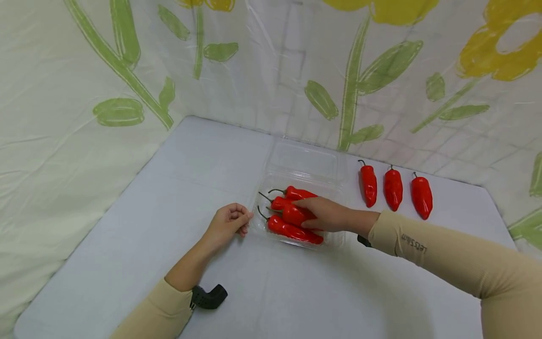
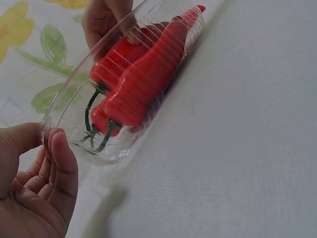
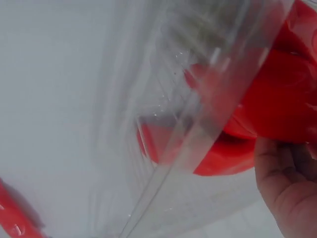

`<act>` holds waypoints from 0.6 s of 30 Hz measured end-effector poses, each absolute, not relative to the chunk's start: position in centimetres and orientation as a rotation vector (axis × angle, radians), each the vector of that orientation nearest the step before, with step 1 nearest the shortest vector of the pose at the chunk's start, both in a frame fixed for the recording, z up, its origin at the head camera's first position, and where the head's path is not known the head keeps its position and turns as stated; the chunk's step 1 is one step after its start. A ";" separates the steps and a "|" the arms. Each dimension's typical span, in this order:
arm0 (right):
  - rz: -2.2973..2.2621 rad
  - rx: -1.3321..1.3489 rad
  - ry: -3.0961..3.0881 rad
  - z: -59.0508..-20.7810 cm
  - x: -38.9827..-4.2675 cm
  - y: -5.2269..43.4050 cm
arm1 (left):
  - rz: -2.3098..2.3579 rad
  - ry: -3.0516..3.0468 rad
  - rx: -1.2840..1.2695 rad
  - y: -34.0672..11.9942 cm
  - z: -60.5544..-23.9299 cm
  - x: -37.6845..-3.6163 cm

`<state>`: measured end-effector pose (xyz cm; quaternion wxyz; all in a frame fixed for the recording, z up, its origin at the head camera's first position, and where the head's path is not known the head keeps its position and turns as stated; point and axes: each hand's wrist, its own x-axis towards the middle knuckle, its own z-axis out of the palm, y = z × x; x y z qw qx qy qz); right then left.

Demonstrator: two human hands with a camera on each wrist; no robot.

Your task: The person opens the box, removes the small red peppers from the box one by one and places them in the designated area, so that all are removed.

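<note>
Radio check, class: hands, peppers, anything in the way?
Left hand pinches box. Right hand grips pepper in box. Three peppers outside. Lid open, nothing visibly blocking.

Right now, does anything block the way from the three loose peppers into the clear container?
Only the right hand, over the right part of the clear container, nearest the loose peppers; the open lid lies behind.

Lt soft, dimmish; R wrist pic blurry.

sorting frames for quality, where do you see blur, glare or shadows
Head view: glints on the peppers, soft shadow below the right sleeve; left wrist: dim, shadow beside the left hand; right wrist: blurred, pale streaks across the clear container.
</note>
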<state>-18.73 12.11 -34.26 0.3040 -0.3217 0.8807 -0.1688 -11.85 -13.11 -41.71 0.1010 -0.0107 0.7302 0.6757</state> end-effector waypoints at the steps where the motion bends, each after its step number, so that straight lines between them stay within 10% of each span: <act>1: -0.456 -0.873 2.323 -34.2 -18.7 12.2 | 1.995 2.158 -0.032 -13.1 -41.7 -11.9; 18: -0.500 -0.973 2.348 -33.3 -18.5 13.1 | 1.986 2.175 -0.036 -13.1 -41.6 -11.8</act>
